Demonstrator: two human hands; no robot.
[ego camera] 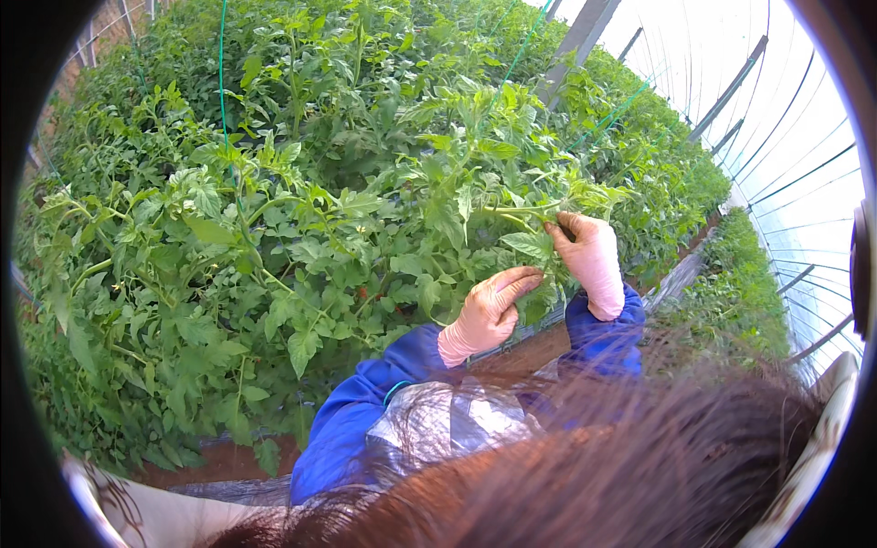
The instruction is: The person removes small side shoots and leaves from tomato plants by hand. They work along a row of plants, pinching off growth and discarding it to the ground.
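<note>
Both of my hands wear thin, pale gloves with brown stains at the fingers. My right hand (589, 257) pinches a shoot of a tomato plant (527, 210) between thumb and forefinger, near its leafy tip. Below and to the left, my left hand (488, 312) has its fingers together, their tips at the edge of the foliage. Whether they grip anything there is unclear. A broad tomato leaf (529, 244) lies between the two hands. Blue sleeves (404, 366) cover my arms.
Dense tomato plants with small yellow flowers fill the bed ahead. Green twine (223, 82) hangs among them. A grey post (575, 51) rises behind, beside the greenhouse's curved film wall (815, 171). Brown soil (233, 460) and plastic mulch show below. My hair (548, 472) covers the lower view.
</note>
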